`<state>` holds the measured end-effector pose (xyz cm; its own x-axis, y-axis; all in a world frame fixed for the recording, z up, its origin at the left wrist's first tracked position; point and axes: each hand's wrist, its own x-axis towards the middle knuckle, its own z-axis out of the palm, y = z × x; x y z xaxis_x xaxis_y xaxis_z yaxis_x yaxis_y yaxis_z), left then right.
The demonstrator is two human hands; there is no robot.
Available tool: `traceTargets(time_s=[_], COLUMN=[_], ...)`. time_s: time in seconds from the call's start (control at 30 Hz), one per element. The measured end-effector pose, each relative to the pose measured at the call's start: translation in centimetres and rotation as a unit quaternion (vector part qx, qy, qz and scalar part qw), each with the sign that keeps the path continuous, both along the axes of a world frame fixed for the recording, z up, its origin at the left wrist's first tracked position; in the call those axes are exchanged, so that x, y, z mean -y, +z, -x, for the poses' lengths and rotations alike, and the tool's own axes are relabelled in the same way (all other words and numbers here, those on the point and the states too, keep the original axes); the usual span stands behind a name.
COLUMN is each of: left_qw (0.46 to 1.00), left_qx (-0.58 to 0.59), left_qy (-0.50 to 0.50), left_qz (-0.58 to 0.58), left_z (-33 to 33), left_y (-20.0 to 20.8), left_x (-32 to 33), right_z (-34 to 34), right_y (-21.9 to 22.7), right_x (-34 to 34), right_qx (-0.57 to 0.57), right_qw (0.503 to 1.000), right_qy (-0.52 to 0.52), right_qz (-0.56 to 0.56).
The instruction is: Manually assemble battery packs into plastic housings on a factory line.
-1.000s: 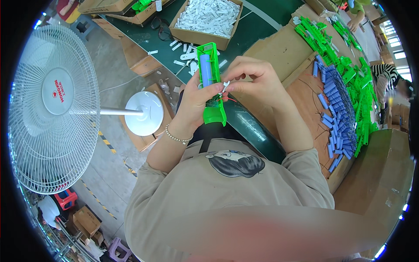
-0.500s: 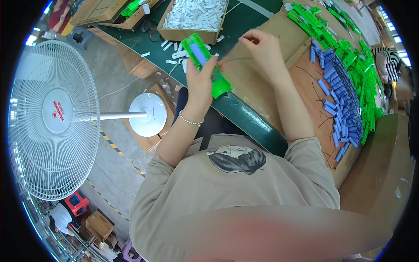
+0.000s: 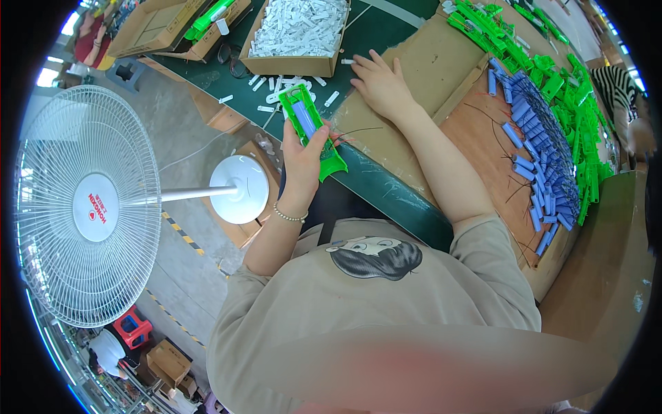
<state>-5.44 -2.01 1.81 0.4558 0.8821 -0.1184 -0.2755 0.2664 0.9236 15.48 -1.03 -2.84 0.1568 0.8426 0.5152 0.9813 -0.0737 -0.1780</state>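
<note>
My left hand (image 3: 302,165) is closed around a green plastic housing (image 3: 334,165), thumb on its near side, tilted above the table's front edge. A blue cylindrical battery cell (image 3: 303,117) lies in the housing's hollow, and thin red and black wires (image 3: 355,131) stick out to the right. My right hand (image 3: 383,88) reaches palm down over the cardboard sheet, its fingers spread. Its fingertips are beside a small white plastic piece (image 3: 347,61) on the green table; whether they touch it I cannot tell.
A cardboard box (image 3: 293,67) full of white pieces stands at the far edge, with loose white pieces (image 3: 331,99) before it. Blue cells with wires (image 3: 527,124) and green housings (image 3: 552,83) are heaped at right. A white fan (image 3: 89,207) stands left; a person in stripes (image 3: 614,90) is far right.
My right hand has moved left and away from me, its pinched fingers spreading beside the white piece. The left hand has come nearer to me with the green housing.
</note>
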Motion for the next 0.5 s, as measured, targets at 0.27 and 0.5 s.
traceTargets(time_s=[0.27,0.5], left_qw=[1.0,1.0], left_qx=[-0.001,-0.01], left_qy=[-0.023,-0.024], left_qz=[0.001,0.0], left_z=[-1.2,-2.0], left_y=[-0.3,0.0], left_x=[-0.4,-0.7], right_z=[-0.8,-0.7], right_y=[0.4,0.3], right_x=[-0.2,-0.3], right_qx=[-0.145,-0.106], right_qw=[0.988,0.994], right_qy=[0.04,0.008], right_qz=[0.04,0.025])
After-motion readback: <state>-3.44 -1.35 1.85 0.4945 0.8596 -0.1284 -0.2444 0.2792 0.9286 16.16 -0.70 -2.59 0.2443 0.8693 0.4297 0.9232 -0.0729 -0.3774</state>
